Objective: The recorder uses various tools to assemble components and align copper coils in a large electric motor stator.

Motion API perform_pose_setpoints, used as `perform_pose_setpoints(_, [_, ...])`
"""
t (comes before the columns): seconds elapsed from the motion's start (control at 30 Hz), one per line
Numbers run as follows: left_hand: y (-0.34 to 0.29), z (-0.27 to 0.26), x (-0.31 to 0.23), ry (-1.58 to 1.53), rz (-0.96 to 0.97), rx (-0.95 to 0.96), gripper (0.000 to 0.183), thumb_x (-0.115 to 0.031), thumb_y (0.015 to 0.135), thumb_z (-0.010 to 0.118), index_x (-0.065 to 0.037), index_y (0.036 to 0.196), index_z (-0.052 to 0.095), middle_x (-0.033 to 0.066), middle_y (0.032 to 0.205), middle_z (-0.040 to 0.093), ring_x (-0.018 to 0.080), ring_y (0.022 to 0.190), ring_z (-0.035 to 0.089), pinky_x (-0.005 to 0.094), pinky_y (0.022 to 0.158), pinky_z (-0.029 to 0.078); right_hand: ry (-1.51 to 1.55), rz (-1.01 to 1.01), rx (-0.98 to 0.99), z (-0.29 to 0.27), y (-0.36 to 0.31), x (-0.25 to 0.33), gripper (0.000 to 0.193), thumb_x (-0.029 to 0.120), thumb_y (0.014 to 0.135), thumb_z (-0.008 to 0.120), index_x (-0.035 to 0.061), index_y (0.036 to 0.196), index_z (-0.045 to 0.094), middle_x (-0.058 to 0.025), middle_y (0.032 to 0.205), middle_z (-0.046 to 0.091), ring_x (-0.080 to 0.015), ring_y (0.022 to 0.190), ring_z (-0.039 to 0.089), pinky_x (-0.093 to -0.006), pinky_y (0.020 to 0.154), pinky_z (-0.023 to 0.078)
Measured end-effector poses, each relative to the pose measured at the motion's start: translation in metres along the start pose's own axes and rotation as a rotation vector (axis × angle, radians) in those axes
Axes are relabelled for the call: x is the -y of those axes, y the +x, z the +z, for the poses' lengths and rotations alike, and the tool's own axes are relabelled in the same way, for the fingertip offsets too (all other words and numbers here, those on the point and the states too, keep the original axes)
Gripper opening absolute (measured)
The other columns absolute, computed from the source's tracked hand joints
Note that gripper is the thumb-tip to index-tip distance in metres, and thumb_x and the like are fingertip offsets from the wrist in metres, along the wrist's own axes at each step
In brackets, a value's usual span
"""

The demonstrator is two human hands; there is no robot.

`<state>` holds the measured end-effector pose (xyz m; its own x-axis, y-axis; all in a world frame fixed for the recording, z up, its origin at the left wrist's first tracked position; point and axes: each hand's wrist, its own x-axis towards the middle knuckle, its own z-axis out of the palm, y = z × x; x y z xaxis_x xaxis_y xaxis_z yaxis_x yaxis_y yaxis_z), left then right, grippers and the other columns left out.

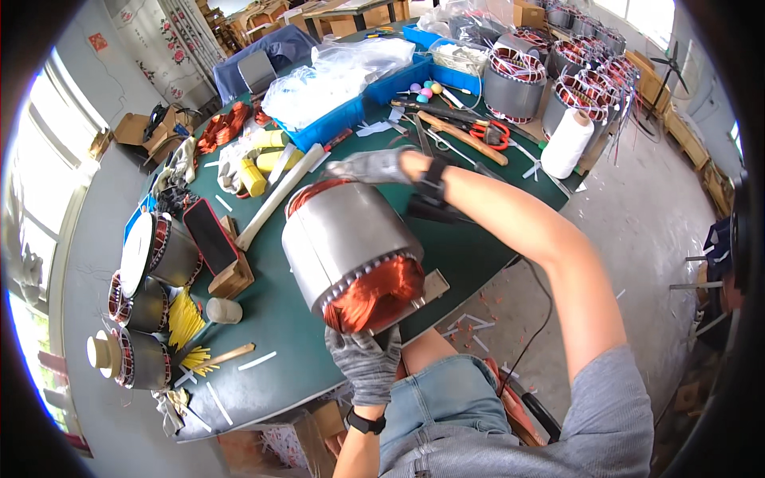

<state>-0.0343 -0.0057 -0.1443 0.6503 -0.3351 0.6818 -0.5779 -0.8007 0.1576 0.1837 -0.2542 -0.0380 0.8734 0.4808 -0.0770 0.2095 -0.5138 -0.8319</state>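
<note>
A grey steel motor stator [343, 239] lies on its side, tilted, on the green table before me. Thick bundles of red-brown copper wire [378, 295] bulge from its near end, and more copper shows at the far rim. My left hand [366, 362], in a grey glove, is closed at the lower edge of the near end, its fingertips partly hidden by the windings. At the far rim, my gloved right hand [370, 167] grips the stator, its fingers bent over the edge and slightly blurred. A small metal plate [430, 288] sticks out beside the near end.
Left are a mallet [224, 311], a phone on a wooden block [231, 279], yellow strips [185, 319] and several wound stators [147, 358]. Beyond lie blue bins [331, 123], a wooden stick [462, 137], red-handled scissors [490, 135] and a white thread spool [567, 143]. More stators stand back right.
</note>
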Motion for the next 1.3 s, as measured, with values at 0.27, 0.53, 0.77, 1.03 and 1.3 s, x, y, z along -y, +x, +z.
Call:
perform_pose_setpoints(0.27, [0.014, -0.006, -0.005, -0.025, -0.082, 0.163, 0.087, -0.038, 0.07, 0.069, -0.009, 0.135, 0.021, 0.0217, 0.125, 0.037, 0.0416, 0.114, 0.038, 0.0538, 0.096, 0.03, 0.119, 0.13, -0.192, -0.051, -0.047, -0.02, 0.04, 0.034, 0.09, 0.043, 0.0037, 0.114, 0.05, -0.0134, 0.11, 0.057, -0.0265, 0.099, 0.055, -0.0363, 0.084, 0.046])
perform_pose_setpoints(0.53, [0.03, -0.01, -0.002, -0.068, -0.101, 0.147, 0.084, -0.031, 0.067, 0.07, -0.005, 0.13, 0.02, 0.0229, 0.119, 0.039, 0.0411, 0.106, 0.041, 0.0539, 0.091, 0.034, -1.01, 0.705, -0.541, -0.071, -0.149, -0.117, 0.05, 0.028, 0.08, 0.054, 0.0062, 0.124, 0.045, -0.0203, 0.114, 0.054, -0.0343, 0.111, 0.049, -0.0419, 0.094, 0.038])
perform_pose_setpoints(0.77, [0.029, -0.015, -0.005, -0.279, -0.08, -0.087, 0.058, -0.018, 0.066, 0.068, -0.003, 0.116, 0.046, 0.0181, 0.111, 0.046, 0.0373, 0.106, 0.043, 0.0491, 0.092, 0.035, -0.296, 0.126, -0.986, -0.032, -0.181, -0.027, 0.042, 0.016, 0.085, 0.044, 0.0045, 0.125, 0.043, -0.0108, 0.095, 0.057, -0.02, 0.08, 0.055, -0.0322, 0.073, 0.044])
perform_pose_setpoints(1.03, [0.001, -0.083, -0.036, -0.995, -0.282, -0.047, 0.053, -0.036, 0.09, 0.047, 0.002, 0.125, 0.037, 0.0157, 0.125, 0.046, 0.0291, 0.116, 0.043, 0.039, 0.098, 0.033, -0.285, -0.222, -0.558, 0.202, -0.212, 0.127, 0.048, 0.007, 0.078, 0.05, 0.0005, 0.126, 0.041, -0.0133, 0.105, 0.052, -0.026, 0.091, 0.052, -0.0365, 0.077, 0.042])
perform_pose_setpoints(1.3, [-0.015, -0.164, 0.068, -1.299, -1.067, -0.322, 0.022, -0.026, 0.091, 0.05, -0.008, 0.102, 0.05, 0.0054, 0.083, 0.06, 0.0104, 0.061, 0.057, 0.0226, 0.054, 0.049, -0.046, -0.428, -0.203, 0.256, -0.119, 0.174, 0.033, 0.014, 0.081, 0.049, 0.0022, 0.112, 0.052, -0.0137, 0.102, 0.053, -0.0272, 0.095, 0.051, -0.0343, 0.084, 0.041])
